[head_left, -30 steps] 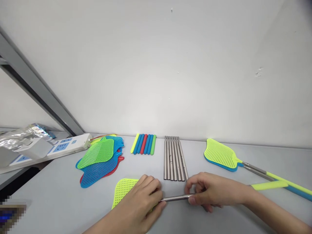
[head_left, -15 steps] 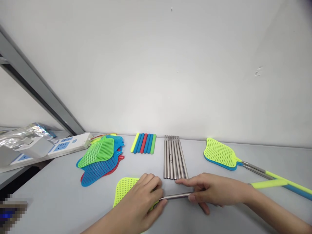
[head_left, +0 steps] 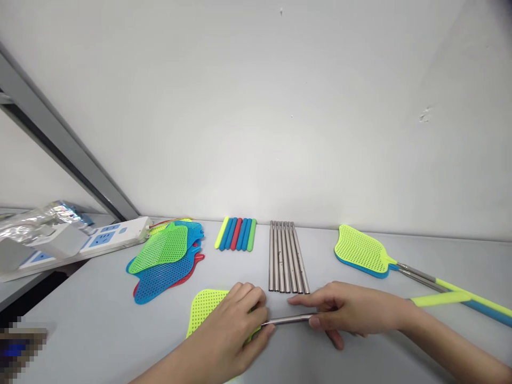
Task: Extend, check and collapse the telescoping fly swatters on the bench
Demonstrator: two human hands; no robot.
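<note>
My left hand (head_left: 240,328) is closed around the neck of a yellow-green fly swatter, its perforated head (head_left: 204,306) partly hidden under the palm. A thin metal shaft (head_left: 288,320) runs right from it into my right hand (head_left: 352,312), pinched there between thumb and curled fingers, the index finger stretched out. Beyond my right wrist a yellow-green handle (head_left: 436,300) emerges in line with the shaft, lying across other handles. Just ahead of the hands, several metal rods (head_left: 286,261) lie side by side.
Swatter heads (head_left: 164,272) in green, blue and red are piled at left. Several coloured handle tubes (head_left: 236,234) lie in a row by the wall. At right rest a yellow-green swatter (head_left: 362,250) and a blue one with metal shafts. A power strip (head_left: 104,240) stands far left.
Both hands keep their hold on the fly swatter with hardly any movement. The view has shifted very slightly.
</note>
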